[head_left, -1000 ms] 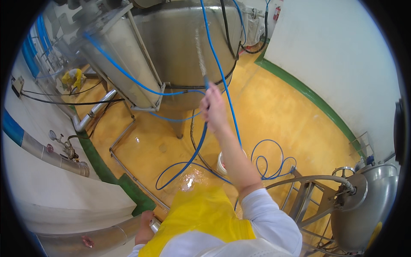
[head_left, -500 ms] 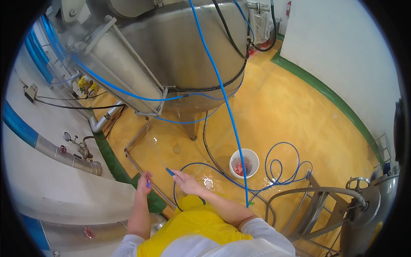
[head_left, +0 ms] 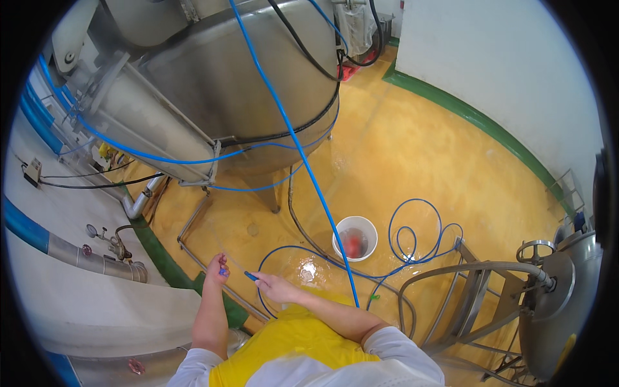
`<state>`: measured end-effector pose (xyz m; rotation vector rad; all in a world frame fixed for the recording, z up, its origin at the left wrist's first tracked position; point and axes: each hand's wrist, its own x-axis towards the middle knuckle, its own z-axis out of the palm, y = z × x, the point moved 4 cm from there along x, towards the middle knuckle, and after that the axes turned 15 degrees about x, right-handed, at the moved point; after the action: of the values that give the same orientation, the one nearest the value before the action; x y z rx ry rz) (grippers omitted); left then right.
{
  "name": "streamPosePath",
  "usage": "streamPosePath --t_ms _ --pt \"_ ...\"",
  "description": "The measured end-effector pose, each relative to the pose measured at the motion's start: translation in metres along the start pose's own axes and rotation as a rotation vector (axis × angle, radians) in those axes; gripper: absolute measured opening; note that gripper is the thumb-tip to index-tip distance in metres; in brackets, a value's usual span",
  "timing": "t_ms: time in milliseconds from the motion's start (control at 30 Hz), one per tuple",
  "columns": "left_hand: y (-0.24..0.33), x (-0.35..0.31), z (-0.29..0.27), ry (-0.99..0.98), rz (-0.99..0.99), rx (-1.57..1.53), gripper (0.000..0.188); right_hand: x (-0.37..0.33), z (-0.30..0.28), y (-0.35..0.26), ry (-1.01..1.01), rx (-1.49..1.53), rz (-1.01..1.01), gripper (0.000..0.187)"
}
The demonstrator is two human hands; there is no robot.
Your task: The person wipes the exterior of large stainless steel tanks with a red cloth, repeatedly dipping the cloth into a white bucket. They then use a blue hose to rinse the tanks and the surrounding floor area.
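My right hand is closed round a short, dark blue, tube-like piece, whose tip points up and left. To its left my left hand, fingers curled, holds a small blue-violet piece; its kind is too small to make out. The hands are apart, above the yellow floor. A thin blue hose curves round beside my right hand and passes behind my yellow apron; whether it joins the piece I hold is hidden. Right of the hands stands a white bucket with blurred red contents.
A large steel tank on legs stands ahead. A blue hose hangs across the view in front of it. Loops of blue hose lie on the wet floor. Pipes line the left wall; a steel vessel stands at right.
The view has shifted, so the tank and bucket sit further left and higher. Both hands keep their holds; my right hand is slightly lower in the picture. The bucket's contents now look blurred.
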<state>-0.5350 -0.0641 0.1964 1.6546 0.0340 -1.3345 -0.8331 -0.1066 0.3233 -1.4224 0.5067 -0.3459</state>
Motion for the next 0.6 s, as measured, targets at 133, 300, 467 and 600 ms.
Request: streamPosePath --t_ms 133,300,467,600 --pt "-0.001 -0.010 -0.007 -0.034 -0.032 0.062 0.017 -0.001 0.004 -0.010 -0.023 -0.012 0.034 0.043" --pt "-0.002 -0.026 -0.008 -0.084 -0.043 0.054 0.018 0.011 0.018 0.026 0.020 0.012 -0.119 0.043" --pt "-0.014 -0.048 0.010 -0.112 -0.120 0.089 0.020 0.001 0.009 0.030 0.018 -0.004 -0.057 0.043" --pt "-0.017 -0.057 0.027 -0.233 -0.077 0.231 0.020 -0.001 0.001 0.040 0.027 -0.050 0.072 0.042"
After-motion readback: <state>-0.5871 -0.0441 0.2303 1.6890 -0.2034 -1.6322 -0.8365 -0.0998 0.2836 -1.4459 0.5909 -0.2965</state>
